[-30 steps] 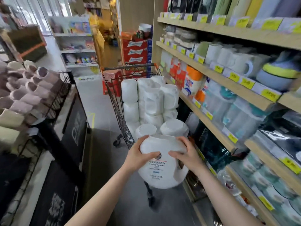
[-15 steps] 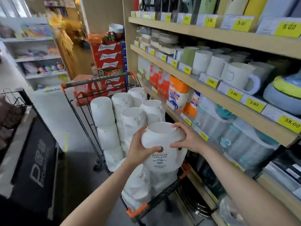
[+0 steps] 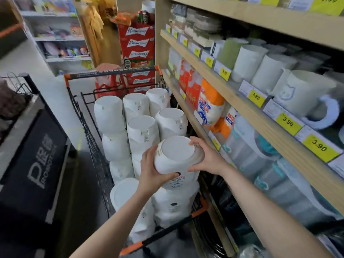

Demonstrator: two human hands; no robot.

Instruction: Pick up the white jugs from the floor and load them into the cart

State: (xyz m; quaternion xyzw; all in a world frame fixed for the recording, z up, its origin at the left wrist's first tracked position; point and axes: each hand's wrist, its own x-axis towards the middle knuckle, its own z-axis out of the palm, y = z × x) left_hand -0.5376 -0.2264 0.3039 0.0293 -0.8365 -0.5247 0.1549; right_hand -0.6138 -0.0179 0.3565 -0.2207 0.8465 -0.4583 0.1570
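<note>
A person stands at the near end of a wire shopping cart [image 3: 87, 127] in a store aisle, holding one white jug [image 3: 176, 157] between both hands above the cart's near right corner. The left hand [image 3: 154, 174] grips the jug's side at nine o'clock, fingers curled under its shoulder. The right hand [image 3: 206, 159] grips the opposite side at three o'clock, fingers wrapped over the rim. The jug's long axis runs roughly vertical, its flat circular end facing up toward the camera. Directly beneath it sits a stack of jugs [image 3: 173, 207] already in the cart, so the coming move is probably a short straight drop. Both hands look equally near.

Counting the held one, about twelve white jugs are visible, though lower ones are partly hidden. Five flat ends show at twelve o'clock in the far part of the cart. At three o'clock, wooden shelves [image 3: 242, 101] carry mugs and yellow price tags.
</note>
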